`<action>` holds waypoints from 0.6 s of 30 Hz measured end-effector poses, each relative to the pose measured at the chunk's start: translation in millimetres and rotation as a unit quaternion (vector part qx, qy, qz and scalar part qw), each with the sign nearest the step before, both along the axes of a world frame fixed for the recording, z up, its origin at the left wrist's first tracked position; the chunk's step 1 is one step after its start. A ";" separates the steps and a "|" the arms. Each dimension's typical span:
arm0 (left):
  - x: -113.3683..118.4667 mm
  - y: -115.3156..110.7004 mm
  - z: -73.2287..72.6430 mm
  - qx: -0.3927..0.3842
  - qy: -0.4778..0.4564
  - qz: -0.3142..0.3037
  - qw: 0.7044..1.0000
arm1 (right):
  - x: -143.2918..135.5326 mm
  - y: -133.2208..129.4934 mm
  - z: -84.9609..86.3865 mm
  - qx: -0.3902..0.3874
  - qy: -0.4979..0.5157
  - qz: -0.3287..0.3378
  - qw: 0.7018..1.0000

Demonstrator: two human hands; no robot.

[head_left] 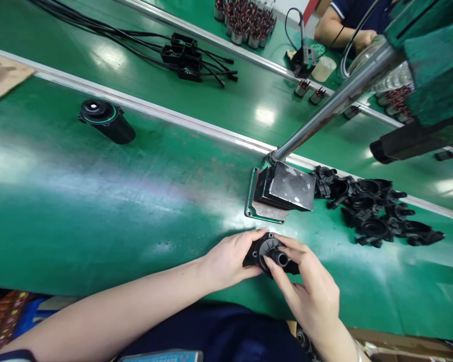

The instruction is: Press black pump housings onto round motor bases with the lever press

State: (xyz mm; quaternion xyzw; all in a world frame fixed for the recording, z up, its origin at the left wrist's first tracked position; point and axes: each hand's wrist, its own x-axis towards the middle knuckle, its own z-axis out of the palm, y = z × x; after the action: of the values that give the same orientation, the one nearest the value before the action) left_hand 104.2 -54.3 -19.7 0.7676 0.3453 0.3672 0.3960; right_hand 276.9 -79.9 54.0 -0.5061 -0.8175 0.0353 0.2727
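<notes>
Near the table's front edge, my left hand [232, 259] is closed round the side of a black plastic pump body, most of it hidden by the fingers. On the body's end sits a round ribbed pump cover [269, 247] with a short pipe nozzle pointing up toward me. My right hand [309, 281] grips this cover, thumb and fingers on either side of the nozzle. Whether the cover is fully seated on the body I cannot tell. Just beyond both hands is a dark metal block [291, 186] on a press base [266, 215].
A slanted steel column [335, 95] rises from the base to a green machine head [434, 75]. Loose black pump covers [373, 206] are heaped right. A black pump motor [111, 123] with a green ring lies left. Cabled black housings [183, 58] lie behind the rail; a co-worker's arm [334, 32] shows beyond.
</notes>
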 end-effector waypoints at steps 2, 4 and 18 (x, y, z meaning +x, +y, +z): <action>-0.2 -0.3 0.1 -0.003 0.003 -0.001 1.000 | 0.0 -0.3 -0.5 -0.001 0.000 -0.002 1.000; -0.4 -0.7 0.2 -0.003 0.004 0.000 1.000 | 0.5 -0.3 -0.9 -0.002 0.000 -0.004 1.000; -4.8 2.5 5.8 0.116 0.018 -0.012 0.993 | 11.6 6.6 11.1 -0.037 -0.004 0.042 0.998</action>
State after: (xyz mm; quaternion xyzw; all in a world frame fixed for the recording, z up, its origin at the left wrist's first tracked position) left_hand 99.3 -51.8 -13.9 0.8191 0.2984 0.3858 0.3021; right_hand 288.5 -73.4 65.2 -0.4816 -0.8371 0.0747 0.2484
